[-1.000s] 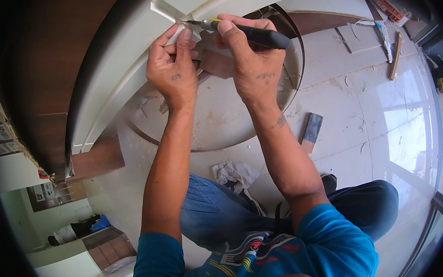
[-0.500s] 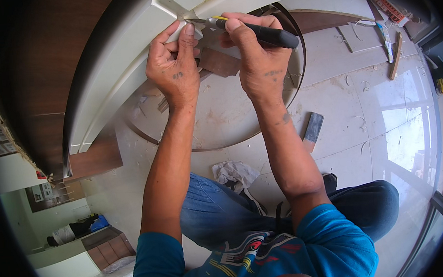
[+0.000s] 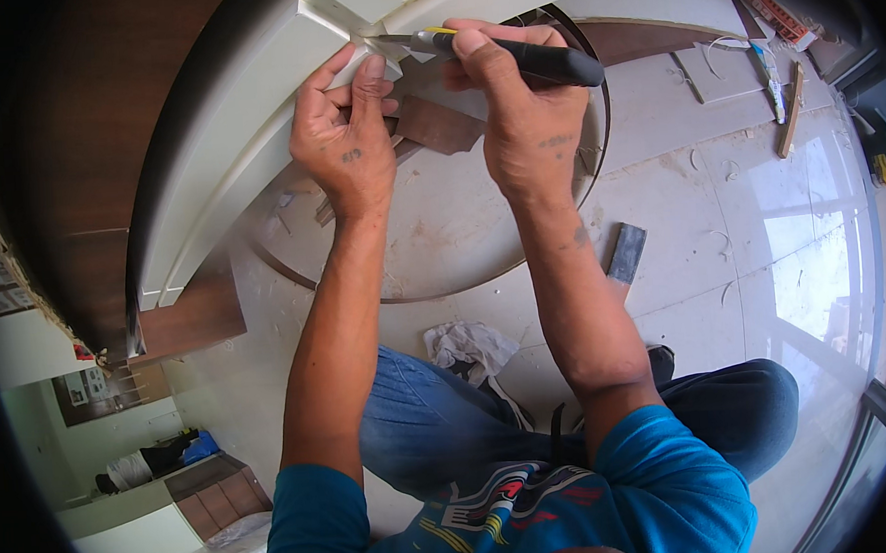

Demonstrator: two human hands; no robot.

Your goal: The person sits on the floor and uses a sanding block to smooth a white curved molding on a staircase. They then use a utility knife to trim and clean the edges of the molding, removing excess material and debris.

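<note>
A white curved panel (image 3: 244, 117) with raised trim and a notched joint spans the top of the view. My left hand (image 3: 351, 151) grips the trim's lower edge beside the joint, thumb in front and fingers curled. My right hand (image 3: 536, 136) is closed around a utility knife (image 3: 552, 64) with a black handle and a yellow stripe. Its thin blade points left into the joint, just above my left thumb. Whether the blade tip touches the white surface I cannot tell. My right fingertips are partly hidden behind the handle.
A brown curved band (image 3: 444, 295) rings part of the tiled floor below the panel, with brown offcuts (image 3: 440, 124) inside. A crumpled white cloth (image 3: 472, 347) lies by my legs. Further right are a dark flat block (image 3: 626, 252), a wooden stick (image 3: 792, 111) and thin curled shavings.
My right hand and the knife have drawn slightly right, so more blade shows. My left hand has shifted a touch lower and left, still on the trim.
</note>
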